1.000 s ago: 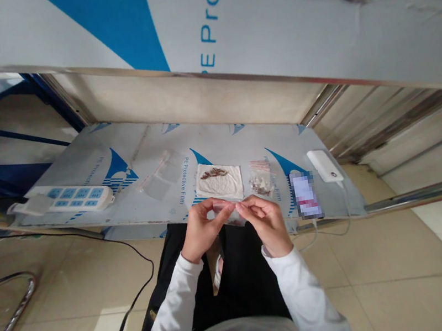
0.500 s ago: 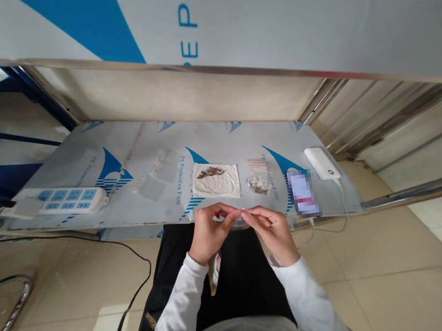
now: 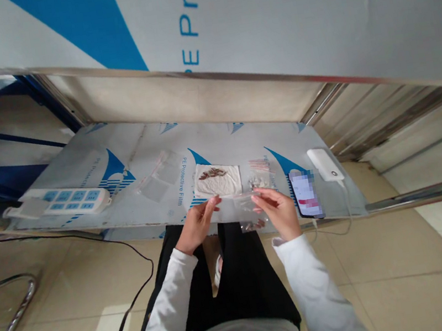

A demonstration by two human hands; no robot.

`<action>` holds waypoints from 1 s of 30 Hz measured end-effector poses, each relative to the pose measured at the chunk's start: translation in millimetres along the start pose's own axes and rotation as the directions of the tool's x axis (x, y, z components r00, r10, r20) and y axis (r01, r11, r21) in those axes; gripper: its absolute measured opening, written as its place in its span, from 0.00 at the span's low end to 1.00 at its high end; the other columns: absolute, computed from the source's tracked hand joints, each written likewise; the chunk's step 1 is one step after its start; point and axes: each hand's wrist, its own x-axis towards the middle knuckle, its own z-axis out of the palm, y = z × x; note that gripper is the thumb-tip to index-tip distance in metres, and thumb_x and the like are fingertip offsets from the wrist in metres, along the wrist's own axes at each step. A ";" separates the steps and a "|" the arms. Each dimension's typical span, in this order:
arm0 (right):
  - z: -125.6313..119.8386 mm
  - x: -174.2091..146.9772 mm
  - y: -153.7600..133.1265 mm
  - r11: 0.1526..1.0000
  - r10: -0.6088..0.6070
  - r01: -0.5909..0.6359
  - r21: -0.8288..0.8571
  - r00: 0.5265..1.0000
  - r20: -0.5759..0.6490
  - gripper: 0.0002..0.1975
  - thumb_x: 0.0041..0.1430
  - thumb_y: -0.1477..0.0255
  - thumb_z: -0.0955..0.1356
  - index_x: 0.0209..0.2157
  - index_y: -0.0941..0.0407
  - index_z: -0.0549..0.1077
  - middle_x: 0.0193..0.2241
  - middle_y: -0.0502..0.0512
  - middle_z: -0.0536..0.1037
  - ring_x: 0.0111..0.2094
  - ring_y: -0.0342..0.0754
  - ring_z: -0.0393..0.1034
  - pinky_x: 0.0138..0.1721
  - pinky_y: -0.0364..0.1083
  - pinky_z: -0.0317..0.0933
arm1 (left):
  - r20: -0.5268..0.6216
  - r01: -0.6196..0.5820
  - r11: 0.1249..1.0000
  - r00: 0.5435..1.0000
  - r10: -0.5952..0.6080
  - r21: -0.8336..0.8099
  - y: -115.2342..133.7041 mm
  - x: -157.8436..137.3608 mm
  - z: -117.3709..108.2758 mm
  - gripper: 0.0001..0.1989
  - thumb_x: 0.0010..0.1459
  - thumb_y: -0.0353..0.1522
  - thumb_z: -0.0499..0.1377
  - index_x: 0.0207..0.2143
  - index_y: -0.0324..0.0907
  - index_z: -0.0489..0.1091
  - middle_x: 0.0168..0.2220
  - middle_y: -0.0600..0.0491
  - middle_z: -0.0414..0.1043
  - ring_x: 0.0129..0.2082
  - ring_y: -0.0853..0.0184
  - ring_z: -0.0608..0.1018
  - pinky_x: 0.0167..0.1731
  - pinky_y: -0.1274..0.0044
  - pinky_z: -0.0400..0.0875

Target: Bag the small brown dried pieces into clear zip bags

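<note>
Between my hands, in front of the table edge, hangs a small clear plastic bag [image 3: 250, 218] with a few brown bits near its bottom. My right hand [image 3: 281, 213] pinches its upper right edge between thumb and fingers. On the other side, my left hand [image 3: 197, 225] has its thumb and fingertips drawn together; what they hold, if anything, is hard to make out. Just beyond lies a white cloth [image 3: 228, 184] with dark brown dried pieces [image 3: 211, 173] on it. Right of the cloth are thin pinkish sticks [image 3: 260, 166] and small bagged pieces [image 3: 260, 181], partly behind my right fingers.
More clear bags [image 3: 158, 175] lie left of the cloth. A power strip [image 3: 75, 201] sits at the table's left end. On the right are a phone [image 3: 306, 195] and a white power bank [image 3: 325, 164] with a cable. A film-covered shelf [image 3: 266, 24] overhangs the back.
My hands, whose fingertips met at the bag's top, have moved apart, the left one leftward, the right one slightly rightward. The bag now shows between them.
</note>
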 end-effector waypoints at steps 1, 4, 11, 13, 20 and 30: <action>-5.2 14.0 7.1 0.999 -0.023 0.020 -0.035 0.998 -0.065 0.24 0.45 0.58 0.73 0.41 0.58 0.76 0.28 0.55 0.80 0.24 0.48 0.74 0.28 0.47 0.71 | -0.084 0.015 0.997 0.996 -0.009 0.076 -6.2 2.1 -7.8 0.23 0.61 0.45 0.50 0.46 0.39 0.75 0.44 0.46 0.78 0.40 0.60 0.79 0.42 0.72 0.72; -22.8 57.5 31.1 0.956 -0.164 0.090 -0.280 0.953 -0.255 0.29 0.45 0.54 0.70 0.43 0.61 0.74 0.29 0.58 0.80 0.25 0.49 0.74 0.31 0.50 0.70 | -0.388 0.132 0.949 0.922 -0.012 0.285 -29.4 9.1 -34.5 0.22 0.60 0.42 0.52 0.49 0.39 0.72 0.45 0.45 0.77 0.44 0.59 0.78 0.44 0.71 0.71; -40.9 83.7 60.7 0.791 -0.381 0.111 -0.602 0.859 -0.342 0.32 0.47 0.53 0.67 0.47 0.63 0.70 0.42 0.68 0.75 0.41 0.57 0.69 0.45 0.58 0.62 | -0.752 0.558 0.671 0.660 -0.003 0.487 -82.1 34.0 -86.3 0.35 0.57 0.43 0.55 0.60 0.29 0.56 0.61 0.33 0.57 0.61 0.45 0.60 0.56 0.57 0.56; -38.1 72.3 63.3 0.749 -0.428 0.120 -0.652 0.839 -0.337 0.29 0.49 0.54 0.65 0.47 0.62 0.70 0.43 0.67 0.74 0.45 0.59 0.66 0.50 0.60 0.57 | -0.734 0.577 0.634 0.679 -0.020 0.515 -91.6 40.2 -93.7 0.36 0.57 0.42 0.55 0.60 0.26 0.56 0.63 0.30 0.51 0.63 0.44 0.54 0.58 0.56 0.51; -15.0 6.7 62.2 0.690 -0.552 0.235 -0.684 0.783 -0.288 0.23 0.56 0.61 0.65 0.48 0.61 0.69 0.44 0.66 0.73 0.48 0.59 0.64 0.49 0.58 0.58 | -0.691 0.537 0.620 0.723 0.011 0.572 -100.6 47.2 -100.3 0.19 0.56 0.37 0.57 0.47 0.37 0.73 0.60 0.39 0.61 0.62 0.49 0.59 0.59 0.59 0.50; 59.3 -62.7 -1.0 0.912 -0.329 0.323 -0.253 0.944 0.022 0.16 0.60 0.66 0.65 0.49 0.55 0.69 0.47 0.61 0.75 0.46 0.52 0.70 0.46 0.53 0.65 | -0.622 0.197 0.784 0.730 0.283 0.588 -47.2 -17.4 -60.5 0.15 0.61 0.39 0.53 0.45 0.48 0.75 0.53 0.48 0.72 0.48 0.61 0.76 0.50 0.69 0.62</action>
